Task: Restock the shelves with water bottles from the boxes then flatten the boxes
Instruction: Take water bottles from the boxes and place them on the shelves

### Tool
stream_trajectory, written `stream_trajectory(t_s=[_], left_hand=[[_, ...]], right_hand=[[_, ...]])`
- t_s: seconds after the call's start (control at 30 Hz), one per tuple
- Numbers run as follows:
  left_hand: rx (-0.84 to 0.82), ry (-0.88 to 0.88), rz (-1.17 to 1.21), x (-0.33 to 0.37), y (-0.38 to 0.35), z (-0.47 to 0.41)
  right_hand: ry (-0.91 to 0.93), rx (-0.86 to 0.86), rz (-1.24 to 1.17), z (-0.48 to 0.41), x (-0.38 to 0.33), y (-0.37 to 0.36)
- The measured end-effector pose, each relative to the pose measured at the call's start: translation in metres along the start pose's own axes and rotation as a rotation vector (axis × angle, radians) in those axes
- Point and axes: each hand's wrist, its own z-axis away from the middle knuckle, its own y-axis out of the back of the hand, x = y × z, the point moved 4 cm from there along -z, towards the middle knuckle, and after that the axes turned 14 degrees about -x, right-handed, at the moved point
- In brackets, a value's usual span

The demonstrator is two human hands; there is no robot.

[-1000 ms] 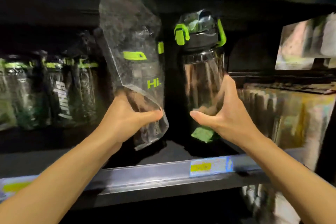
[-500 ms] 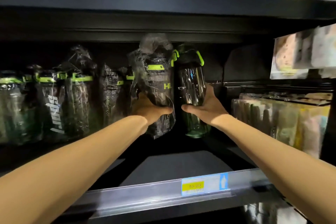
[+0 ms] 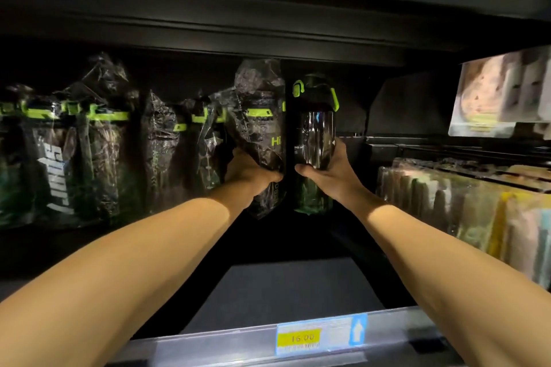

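head view, both arms reaching deep into the dark shelf, left hand grip curled round a plastic-wrapped bottle dead centre, right hand grip holding a bare green-lidded bottle just beside at its 3 o'clock, row of bagged bottles at 9 o'clock, price tag at 6 o'clock

Bottle glossy clear plastic; wrapped bottle crinkled film.

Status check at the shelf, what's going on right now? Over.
Left hand grips bagged bottle. Right hand grips bare bottle. Both deep in shelf, beside bagged row. Nothing blocking.
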Motion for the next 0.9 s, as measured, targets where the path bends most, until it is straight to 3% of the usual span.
stream_trajectory(t_s=[0.4, 0.53, 0.9], left_hand=[[-0.058, 0.072, -0.034, -0.015, -0.014, -0.035], [-0.078, 0.074, -0.08, -0.023, -0.021, -0.036], [-0.148, 0.105, -0.149, -0.029, -0.021, -0.02]], right_hand=[[-0.029, -0.011, 0.004, -0.037, 0.037, -0.015], [-0.04, -0.087, 0.074, -0.031, 0.048, -0.017], [-0.258, -0.232, 0.245, -0.024, 0.044, -0.012]])
